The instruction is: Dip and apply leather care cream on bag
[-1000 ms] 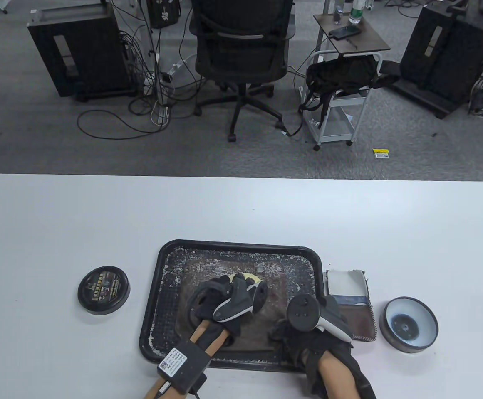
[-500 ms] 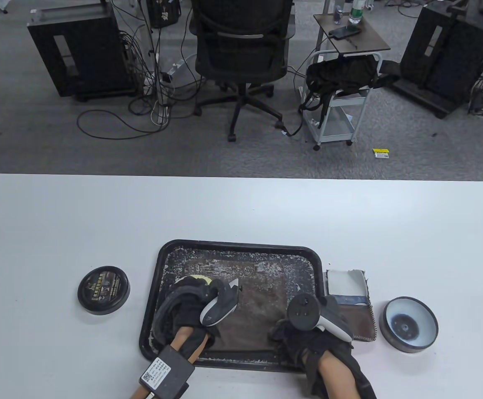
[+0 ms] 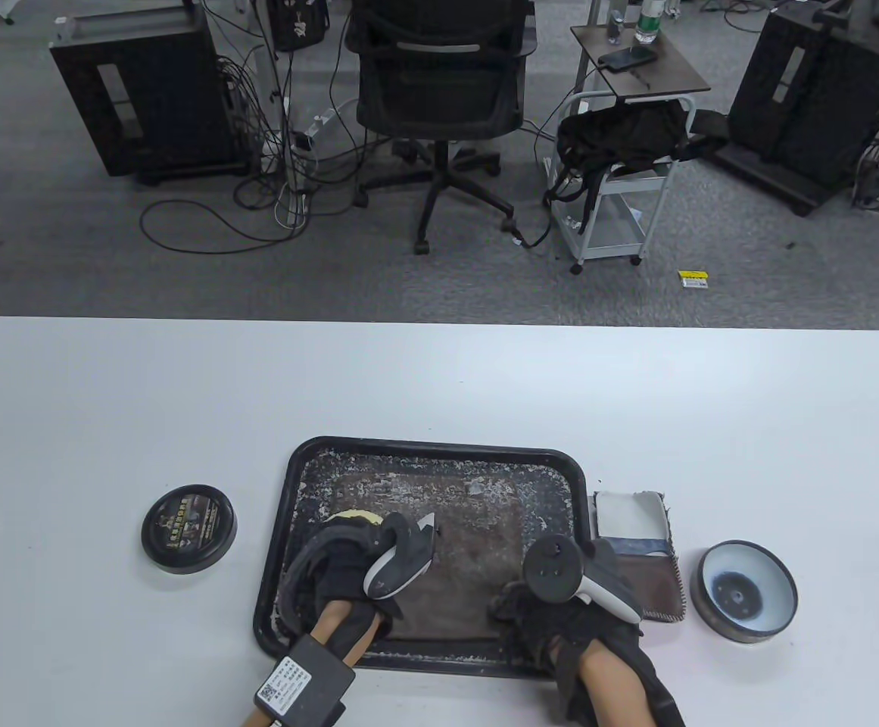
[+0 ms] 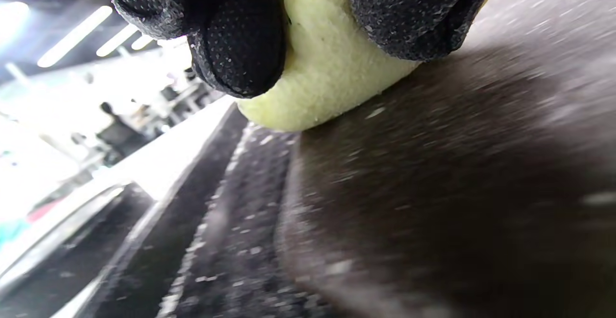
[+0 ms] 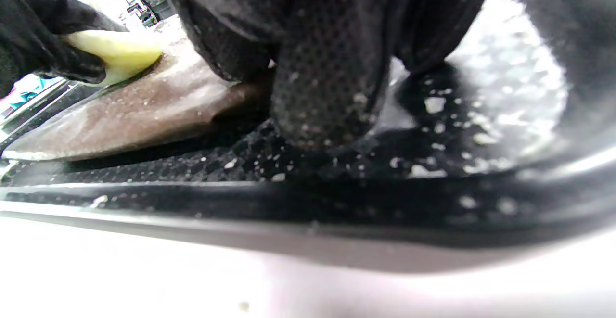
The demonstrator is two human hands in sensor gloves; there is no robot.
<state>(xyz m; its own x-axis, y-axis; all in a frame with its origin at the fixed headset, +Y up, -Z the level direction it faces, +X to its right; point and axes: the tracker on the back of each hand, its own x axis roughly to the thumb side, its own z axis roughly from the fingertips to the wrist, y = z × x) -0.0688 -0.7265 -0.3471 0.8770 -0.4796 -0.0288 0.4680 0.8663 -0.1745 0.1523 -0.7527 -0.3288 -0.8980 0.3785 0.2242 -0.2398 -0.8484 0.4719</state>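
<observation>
Both gloved hands work: left hand [image 3: 348,560] pinches a spongy yellow pad [image 4: 327,63] on brown leather [image 3: 469,560]; right hand's [image 3: 560,606] grip unclear.

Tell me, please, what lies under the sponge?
The sponge, gripped by the left hand, presses on the brown bag in the tray. The contact patch is hidden.

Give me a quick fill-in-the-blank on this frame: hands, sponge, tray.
1. The left hand holds a yellow ____ against the bag.
2. The bag lies in a black ____.
3. The open cream tin sits on the table, on the tray's ____ side in the table view.
4. The right hand rests at the tray's ____ right corner.

Missing words: sponge; tray; right; near
</observation>
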